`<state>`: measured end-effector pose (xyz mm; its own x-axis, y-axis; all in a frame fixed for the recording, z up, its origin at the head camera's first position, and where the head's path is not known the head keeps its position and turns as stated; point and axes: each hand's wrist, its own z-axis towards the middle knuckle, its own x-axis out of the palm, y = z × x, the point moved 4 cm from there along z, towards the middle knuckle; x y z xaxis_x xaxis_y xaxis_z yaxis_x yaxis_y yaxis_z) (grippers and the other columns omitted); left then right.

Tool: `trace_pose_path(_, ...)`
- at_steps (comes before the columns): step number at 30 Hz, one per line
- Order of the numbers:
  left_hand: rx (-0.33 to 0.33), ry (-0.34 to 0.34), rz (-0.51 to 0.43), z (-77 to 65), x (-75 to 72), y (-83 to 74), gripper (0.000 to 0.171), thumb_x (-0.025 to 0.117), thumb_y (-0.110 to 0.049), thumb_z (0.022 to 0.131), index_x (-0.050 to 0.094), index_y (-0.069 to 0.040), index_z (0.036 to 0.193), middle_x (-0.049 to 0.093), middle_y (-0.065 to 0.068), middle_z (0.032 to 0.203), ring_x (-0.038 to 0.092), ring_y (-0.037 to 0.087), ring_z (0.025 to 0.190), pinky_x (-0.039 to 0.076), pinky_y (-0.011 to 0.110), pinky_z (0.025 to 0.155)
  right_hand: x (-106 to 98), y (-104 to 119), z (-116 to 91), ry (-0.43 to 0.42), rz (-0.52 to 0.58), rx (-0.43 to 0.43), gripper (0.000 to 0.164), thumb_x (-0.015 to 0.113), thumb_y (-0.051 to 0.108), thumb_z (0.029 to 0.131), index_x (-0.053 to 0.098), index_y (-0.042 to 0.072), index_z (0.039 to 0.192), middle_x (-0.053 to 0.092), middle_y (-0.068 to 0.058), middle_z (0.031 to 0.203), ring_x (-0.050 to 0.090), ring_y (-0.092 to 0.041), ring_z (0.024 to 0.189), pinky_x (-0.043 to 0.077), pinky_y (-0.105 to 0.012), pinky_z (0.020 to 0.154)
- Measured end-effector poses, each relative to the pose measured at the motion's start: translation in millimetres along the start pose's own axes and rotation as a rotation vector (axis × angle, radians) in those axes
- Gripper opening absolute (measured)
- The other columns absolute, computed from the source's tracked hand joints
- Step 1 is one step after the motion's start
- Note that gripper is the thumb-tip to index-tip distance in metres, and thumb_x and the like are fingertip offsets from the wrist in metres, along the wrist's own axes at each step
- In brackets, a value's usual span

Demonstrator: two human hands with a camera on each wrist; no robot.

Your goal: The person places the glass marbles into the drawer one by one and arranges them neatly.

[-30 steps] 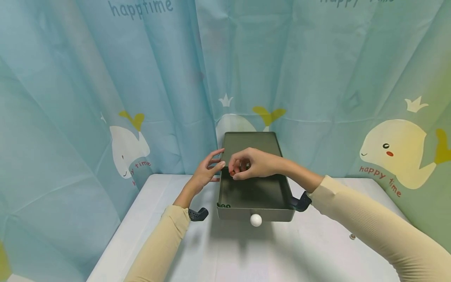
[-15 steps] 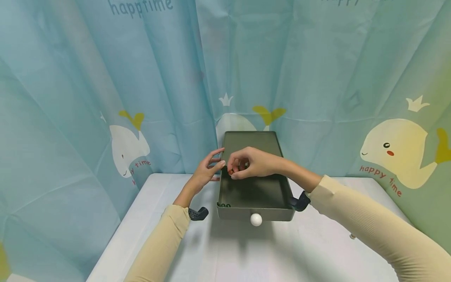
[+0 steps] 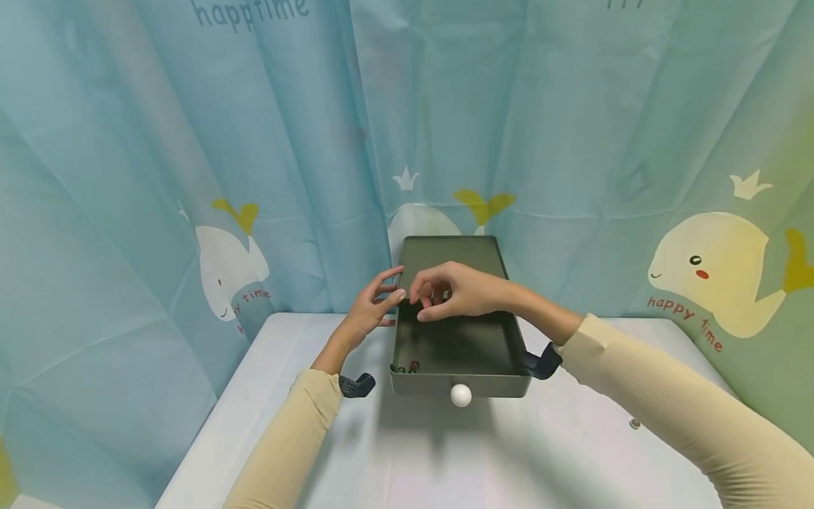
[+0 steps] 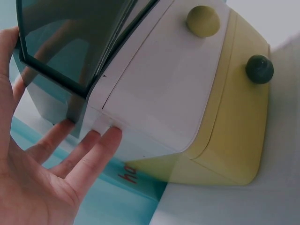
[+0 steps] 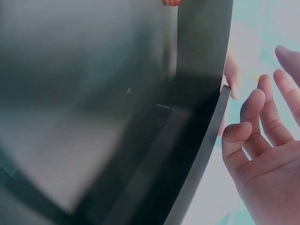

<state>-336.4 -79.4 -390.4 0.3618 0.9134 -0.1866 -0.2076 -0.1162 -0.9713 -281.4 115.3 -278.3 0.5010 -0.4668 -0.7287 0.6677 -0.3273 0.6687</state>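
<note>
My right hand hovers over the pulled-out dark grey-green drawer, fingers loosely bent and nothing between them. In the drawer's front left corner lies a small red object, beside small green objects; their kind is too small to tell. The right wrist view catches only part of the red object at its top edge. My left hand is spread against the cabinet's left side. In the left wrist view its fingertips touch the side near the white drawer.
Below the white drawer is a yellow one with a dark green knob. A white knob sticks out from the open drawer's front. A small round object lies at right on the white table. A curtain hangs behind.
The small red object has left my right fingers and now lies in the drawer's front left corner. My right fingers have parted slightly. The left hand has stayed in place.
</note>
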Motion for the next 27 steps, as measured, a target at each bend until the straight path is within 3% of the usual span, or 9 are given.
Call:
trace_pose_path(14, -0.003, -0.004, 0.003, -0.9, -0.2, -0.2, 0.056, 0.063, -0.037, 0.102, 0.044, -0.038, 0.155, 0.041, 0.016, 0.154, 0.050, 0.039, 0.136, 0.055, 0.059, 0.093, -8.2, 6.7, -19.3, -0.025, -0.009, 0.029, 0.020, 0.078, 0.022, 0.094, 0.068, 0.016, 0.110, 0.066, -0.001, 0.086, 0.062, -0.021, 0.075, 0.054, -0.039, 0.073)
trace_pose_path(27, 0.011, 0.007, 0.017, -1.3, -0.3, -0.3, 0.056, 0.062, -0.035, 0.103, 0.043, -0.037, 0.156, 0.040, 0.017, 0.154, 0.050, 0.038, 0.137, 0.055, 0.057, 0.094, -20.7, 8.2, -60.4, -0.089, 0.021, 0.089, 0.032, 0.077, 0.022, 0.094, 0.064, 0.022, 0.124, 0.069, -0.002, 0.094, 0.065, -0.023, 0.077, 0.057, -0.036, 0.073)
